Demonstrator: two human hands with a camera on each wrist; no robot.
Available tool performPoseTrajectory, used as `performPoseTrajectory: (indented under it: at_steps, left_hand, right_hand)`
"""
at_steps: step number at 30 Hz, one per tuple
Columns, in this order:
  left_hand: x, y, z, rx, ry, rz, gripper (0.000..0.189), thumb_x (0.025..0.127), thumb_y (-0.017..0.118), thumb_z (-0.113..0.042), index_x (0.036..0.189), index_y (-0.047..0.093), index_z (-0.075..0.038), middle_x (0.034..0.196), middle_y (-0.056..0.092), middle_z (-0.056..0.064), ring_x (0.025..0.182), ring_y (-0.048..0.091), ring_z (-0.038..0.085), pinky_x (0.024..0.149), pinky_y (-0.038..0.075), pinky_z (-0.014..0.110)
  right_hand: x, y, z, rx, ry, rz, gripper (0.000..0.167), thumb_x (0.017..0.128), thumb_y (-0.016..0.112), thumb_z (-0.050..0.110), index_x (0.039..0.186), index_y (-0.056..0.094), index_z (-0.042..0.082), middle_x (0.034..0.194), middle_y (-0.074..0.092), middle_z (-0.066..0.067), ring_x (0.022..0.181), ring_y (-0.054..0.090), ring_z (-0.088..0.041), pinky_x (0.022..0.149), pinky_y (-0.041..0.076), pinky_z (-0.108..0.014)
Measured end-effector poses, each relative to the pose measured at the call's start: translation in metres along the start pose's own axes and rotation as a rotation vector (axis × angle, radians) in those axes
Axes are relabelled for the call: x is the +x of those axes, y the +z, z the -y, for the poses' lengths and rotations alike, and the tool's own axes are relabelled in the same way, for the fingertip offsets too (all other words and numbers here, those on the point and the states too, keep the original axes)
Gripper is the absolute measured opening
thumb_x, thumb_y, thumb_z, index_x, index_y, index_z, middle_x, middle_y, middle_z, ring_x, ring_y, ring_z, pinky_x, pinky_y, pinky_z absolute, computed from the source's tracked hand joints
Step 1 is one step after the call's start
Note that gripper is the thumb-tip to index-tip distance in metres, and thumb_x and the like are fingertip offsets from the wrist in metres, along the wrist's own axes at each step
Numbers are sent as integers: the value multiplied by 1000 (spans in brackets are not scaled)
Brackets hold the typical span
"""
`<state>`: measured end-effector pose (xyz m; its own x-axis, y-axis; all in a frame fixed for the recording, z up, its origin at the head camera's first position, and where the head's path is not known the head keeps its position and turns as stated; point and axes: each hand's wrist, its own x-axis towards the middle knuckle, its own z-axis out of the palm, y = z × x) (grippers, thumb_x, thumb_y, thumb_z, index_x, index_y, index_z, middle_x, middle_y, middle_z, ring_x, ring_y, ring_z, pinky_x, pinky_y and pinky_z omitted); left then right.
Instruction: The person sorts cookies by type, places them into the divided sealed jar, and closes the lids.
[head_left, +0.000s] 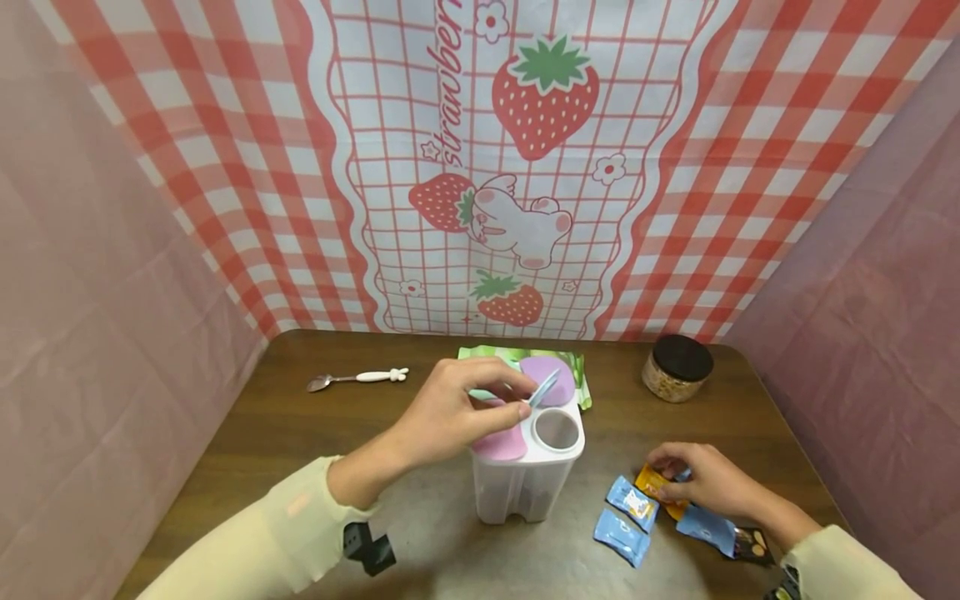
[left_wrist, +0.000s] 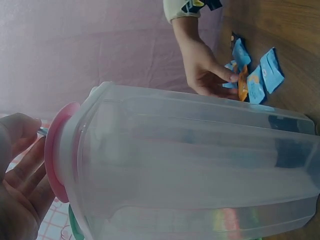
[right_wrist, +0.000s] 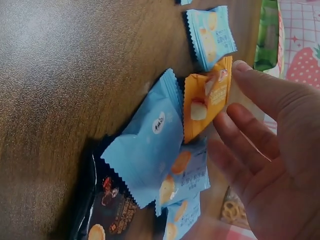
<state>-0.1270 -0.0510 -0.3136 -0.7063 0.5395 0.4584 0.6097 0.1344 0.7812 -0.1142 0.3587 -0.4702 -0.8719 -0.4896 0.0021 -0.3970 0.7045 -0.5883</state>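
My left hand (head_left: 457, 408) pinches a light blue lid (head_left: 545, 387) above the white-topped clear container (head_left: 525, 492), beside its uncovered round hole (head_left: 557, 430). In the left wrist view, only a sliver of this lid (left_wrist: 42, 131) shows between thumb and finger. Pink (head_left: 501, 443) and purple (head_left: 547, 379) lids sit on the container; a green one is partly hidden behind the hand. My right hand (head_left: 708, 479) reaches over the snack packets, thumb and fingers spread at the edge of an orange packet (right_wrist: 207, 100). Blue packets (right_wrist: 150, 140) and a black packet (right_wrist: 112, 205) lie around it.
A white-handled spoon (head_left: 360, 379) lies at the back left. Behind the container is a green bag (head_left: 585, 392). At the back right stands a black-lidded jar (head_left: 677, 367). A strawberry-print cloth (head_left: 480, 167) hangs along the table's far edge.
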Motion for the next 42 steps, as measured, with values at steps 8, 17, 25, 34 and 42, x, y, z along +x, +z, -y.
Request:
performPoseTrajectory:
  at_steps: [8,17,25,34,42]
  left_hand:
    - [0,0,0,2,2,-2,17,88,80,-9,105,78,-10,99,76,1,88,73,8,75,64,27]
    - [2,-2,-2,13,-9,10,17,88,80,-11,106,79,-11,100,76,1,88,73,10,75,64,26]
    - [2,-1,-1,12,-9,15,17,89,80,-12,106,79,-12,101,76,2,88,73,10,74,64,26]
    - [1,-1,-2,13,-8,10,17,88,80,-11,105,79,-12,100,76,2,88,73,10,74,64,27]
    - [2,-1,-2,9,-16,9,17,88,80,-11,106,79,-12,101,76,2,88,74,11,75,64,27]
  right_hand:
    - [6,6,-2,-35,38,24,40,79,89,19,113,70,9,100,69,3,82,60,-5,65,53,-25]
    - [12,5,0,-38,65,11,43,78,89,17,114,70,4,89,60,4,72,52,-1,56,48,-21]
    - [13,-3,1,-108,-8,-83,24,75,91,18,90,72,17,84,64,12,72,52,2,59,46,-21]
    - [17,-24,20,-61,13,-111,22,80,88,17,92,69,19,81,68,14,70,57,4,58,50,-21]
    - [28,-56,64,-57,-46,-218,16,85,84,15,92,72,24,82,70,14,65,58,-1,53,50,-22]
